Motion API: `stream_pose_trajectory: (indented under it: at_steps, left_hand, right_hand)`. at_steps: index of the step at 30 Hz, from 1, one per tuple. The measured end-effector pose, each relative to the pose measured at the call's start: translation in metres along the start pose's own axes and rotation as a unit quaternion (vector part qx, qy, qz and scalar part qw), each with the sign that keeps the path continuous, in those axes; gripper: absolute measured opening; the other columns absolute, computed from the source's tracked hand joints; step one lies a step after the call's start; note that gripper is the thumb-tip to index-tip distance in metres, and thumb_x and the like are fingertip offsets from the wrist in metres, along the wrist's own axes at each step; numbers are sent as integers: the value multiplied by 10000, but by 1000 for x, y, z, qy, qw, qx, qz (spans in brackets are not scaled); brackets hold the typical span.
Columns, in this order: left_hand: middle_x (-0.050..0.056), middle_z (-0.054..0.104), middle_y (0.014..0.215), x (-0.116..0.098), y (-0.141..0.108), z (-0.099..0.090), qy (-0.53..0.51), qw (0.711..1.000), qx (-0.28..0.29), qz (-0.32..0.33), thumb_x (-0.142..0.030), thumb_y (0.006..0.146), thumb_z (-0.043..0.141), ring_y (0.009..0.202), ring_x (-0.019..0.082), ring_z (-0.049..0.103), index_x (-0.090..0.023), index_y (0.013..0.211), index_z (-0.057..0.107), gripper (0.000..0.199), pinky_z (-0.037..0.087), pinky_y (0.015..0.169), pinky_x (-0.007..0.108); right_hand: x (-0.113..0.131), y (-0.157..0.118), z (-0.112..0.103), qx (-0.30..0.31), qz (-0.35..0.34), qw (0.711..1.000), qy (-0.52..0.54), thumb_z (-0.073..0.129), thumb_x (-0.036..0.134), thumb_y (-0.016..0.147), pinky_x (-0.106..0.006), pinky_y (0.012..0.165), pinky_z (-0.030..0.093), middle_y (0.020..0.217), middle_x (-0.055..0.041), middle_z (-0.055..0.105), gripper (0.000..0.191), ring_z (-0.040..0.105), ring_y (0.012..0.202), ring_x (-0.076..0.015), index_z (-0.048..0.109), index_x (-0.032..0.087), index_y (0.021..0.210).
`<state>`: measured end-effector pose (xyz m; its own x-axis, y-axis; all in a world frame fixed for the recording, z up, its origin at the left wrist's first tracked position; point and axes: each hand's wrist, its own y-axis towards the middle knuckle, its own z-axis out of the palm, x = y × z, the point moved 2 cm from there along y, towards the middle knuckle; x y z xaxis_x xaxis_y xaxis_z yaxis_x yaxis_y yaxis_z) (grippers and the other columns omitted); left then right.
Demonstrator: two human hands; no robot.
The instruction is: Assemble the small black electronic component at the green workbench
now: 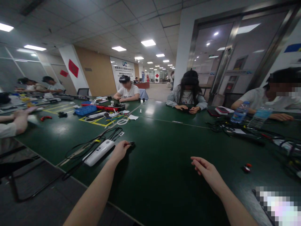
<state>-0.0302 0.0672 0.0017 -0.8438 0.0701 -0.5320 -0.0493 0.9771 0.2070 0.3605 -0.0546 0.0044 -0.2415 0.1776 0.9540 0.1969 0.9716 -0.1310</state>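
Observation:
My left hand (120, 152) pinches a small dark piece with metallic parts (131, 143) between thumb and fingertips, just over the green table (160, 169). The piece is too small for me to tell its kind. Right beside this hand lies a white power bank-like box (100, 153) marked with a 2, black cables around it. My right hand (207, 171) hovers over the table to the right, fingers loosely bent and partly apart, with nothing visible in them. Farther right rests a small red and black object (246, 168).
A blue basket (85, 110), a white cable coil (122, 121) and tools lie at the back left. Water bottles (240, 112) and tangled cables stand at the right. A blurred-out bright screen (279, 207) sits front right. Several people sit around the table.

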Motion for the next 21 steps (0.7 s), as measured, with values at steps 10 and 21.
stream_pose_trajectory:
  at_steps: [10,21]
  left_hand:
    - [55,617,857,10,2,6,-17,999,7,41,-340,703,487,778,166,577,-167,835,568,232,430,717,260]
    - [32,640,795,0,-1,-3,-15,1000,12,-3,-290,712,487,765,170,574,-178,788,586,167,410,695,263]
  right_hand:
    - [-4,2,-2,4,1,1000,-23,514,462,679,-271,573,443,851,-44,617,426,526,652,-157,590,209,1013]
    - [-1,0,-2,9,8,1000,-25,517,452,687,-288,592,444,853,-40,611,402,517,647,-159,587,221,1008]
